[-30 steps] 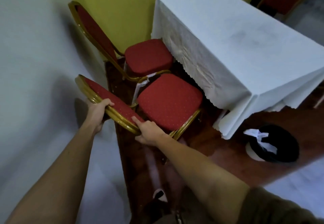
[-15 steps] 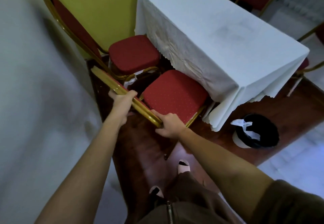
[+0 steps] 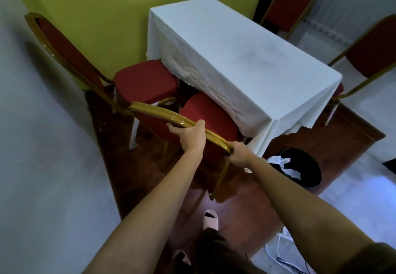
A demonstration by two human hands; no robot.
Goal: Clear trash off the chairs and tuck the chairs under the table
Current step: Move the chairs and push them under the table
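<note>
A red chair with a gold frame (image 3: 154, 110) stands in front of me, its seat (image 3: 210, 117) partly under the hanging white cloth of the table (image 3: 246, 59). My left hand (image 3: 190, 136) grips the top rail of its backrest. At the rail's right corner, my right hand (image 3: 240, 153) holds the frame. A second red chair (image 3: 145, 80) stands to the left, its seat edge under the table's end, its tall back (image 3: 64, 50) near the wall. No trash shows on either seat.
A black bin (image 3: 304, 166) holding white paper sits on the wooden floor right of the table corner. Two more red chairs (image 3: 287, 5) (image 3: 372, 50) stand beyond the table. My slippered feet (image 3: 210, 220) are below. White walls close in at left; cables lie lower right.
The near chair has slid forward, its seat now reaching under the tablecloth. Both hands stayed on the backrest rail, and my view has risen and pulled back.
</note>
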